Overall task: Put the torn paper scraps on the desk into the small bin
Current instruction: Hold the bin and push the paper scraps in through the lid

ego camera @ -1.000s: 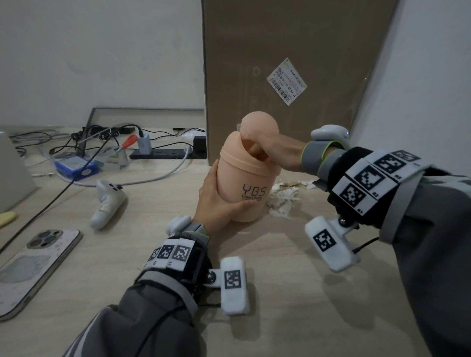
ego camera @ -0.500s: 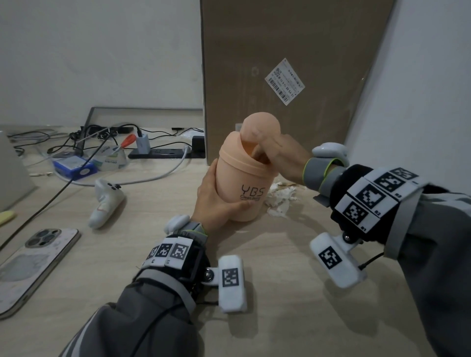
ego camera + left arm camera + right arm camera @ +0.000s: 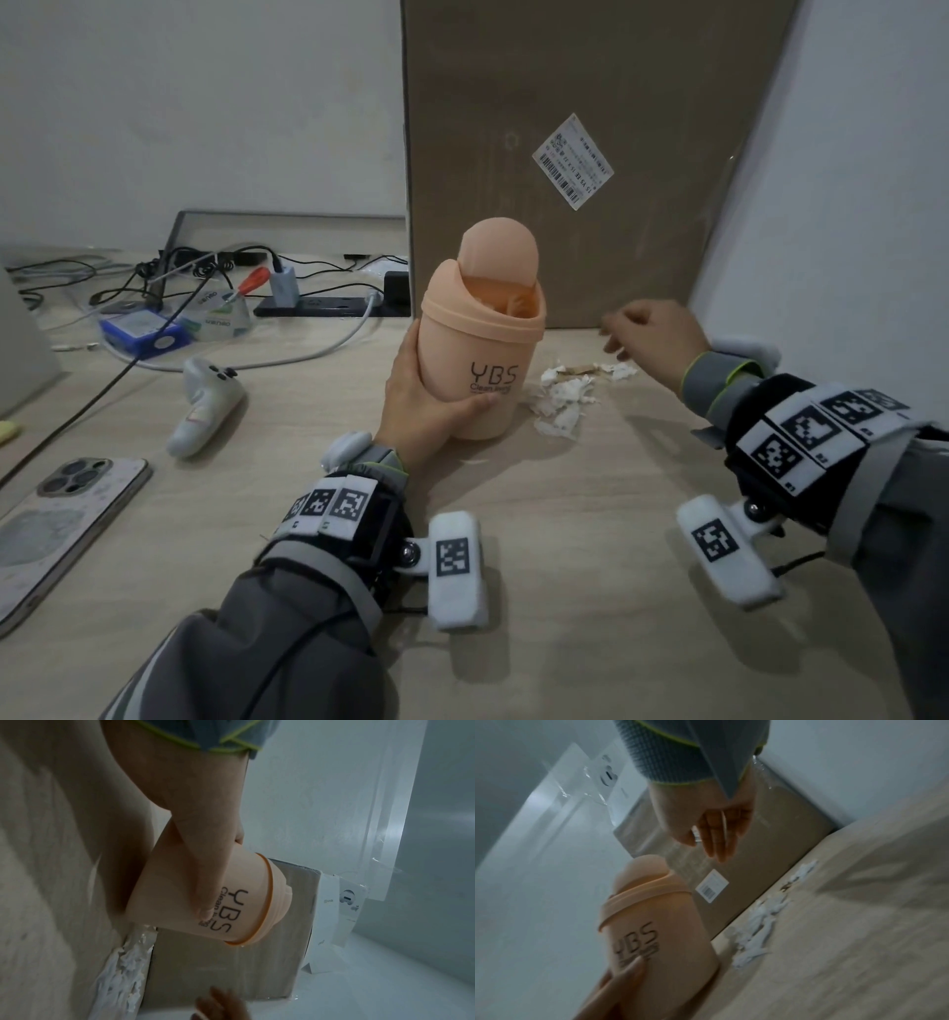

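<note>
A small peach bin [image 3: 480, 354] marked YBS stands on the desk, its swing lid [image 3: 499, 254] tipped up and the mouth showing. My left hand [image 3: 431, 406] grips the bin's lower body, thumb across the front [image 3: 205, 896]. Torn white paper scraps [image 3: 562, 398] lie in a loose pile on the desk just right of the bin [image 3: 757, 925]. My right hand [image 3: 649, 334] hovers above and behind the scraps, away from the bin, fingers loosely extended and empty [image 3: 713, 833].
A tall cardboard box [image 3: 590, 128] stands right behind the bin and scraps, with a white wall to the right. A phone [image 3: 61, 519], a white controller [image 3: 205, 406], a blue box [image 3: 141, 334] and tangled cables [image 3: 205, 267] lie to the left.
My right hand has pulled out of the bin's mouth and moved right, over the scraps. The lid stays tipped up. My left hand keeps holding the bin.
</note>
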The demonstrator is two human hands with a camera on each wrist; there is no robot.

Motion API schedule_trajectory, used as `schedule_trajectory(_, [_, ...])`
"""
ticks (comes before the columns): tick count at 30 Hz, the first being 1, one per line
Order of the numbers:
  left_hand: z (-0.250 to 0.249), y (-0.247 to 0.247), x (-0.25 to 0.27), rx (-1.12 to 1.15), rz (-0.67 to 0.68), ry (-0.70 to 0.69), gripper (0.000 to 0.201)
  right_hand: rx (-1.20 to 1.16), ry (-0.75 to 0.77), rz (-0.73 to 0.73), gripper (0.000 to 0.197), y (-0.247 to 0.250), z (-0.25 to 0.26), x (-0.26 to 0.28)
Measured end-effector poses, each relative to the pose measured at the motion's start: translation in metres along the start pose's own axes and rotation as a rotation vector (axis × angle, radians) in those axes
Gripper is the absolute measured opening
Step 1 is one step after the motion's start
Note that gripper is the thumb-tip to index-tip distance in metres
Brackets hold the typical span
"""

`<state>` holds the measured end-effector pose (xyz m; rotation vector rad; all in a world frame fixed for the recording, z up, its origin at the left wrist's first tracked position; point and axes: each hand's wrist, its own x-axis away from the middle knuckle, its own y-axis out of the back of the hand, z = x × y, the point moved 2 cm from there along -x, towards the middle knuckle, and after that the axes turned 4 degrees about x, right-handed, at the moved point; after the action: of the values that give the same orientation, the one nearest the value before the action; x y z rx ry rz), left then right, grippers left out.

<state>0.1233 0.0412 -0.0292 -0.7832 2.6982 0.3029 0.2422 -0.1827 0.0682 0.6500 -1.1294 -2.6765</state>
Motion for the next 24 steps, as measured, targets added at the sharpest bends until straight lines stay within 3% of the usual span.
schedule_trajectory(3, [-0.003,0.0,0.0,0.01,-0.02,0.01,0.131,0.229,-0.161,0.193,0.024,-0.008,-0.029,-0.017])
schedule_trajectory(8, [0.001,0.003,0.0,0.037,-0.068,0.025,0.132,0.449,-0.305,0.357,0.037,-0.017,-0.057,-0.036])
schedule_trajectory(11, [0.005,0.005,-0.003,0.054,-0.103,0.037,0.131,0.517,-0.295,0.431,0.051,-0.027,-0.064,-0.051])
schedule_trajectory(14, [0.007,0.007,-0.008,0.067,-0.119,0.035,0.131,0.465,-0.288,0.507,0.044,-0.039,-0.06,-0.064])
schedule_trajectory(20, [0.004,0.009,-0.01,0.073,-0.127,0.026,0.129,0.367,-0.225,0.561,0.048,-0.059,-0.05,-0.073])
schedule_trajectory(24, [0.005,0.009,-0.011,0.067,-0.122,0.04,0.131,0.44,-0.168,0.6,0.062,-0.068,-0.042,-0.076])
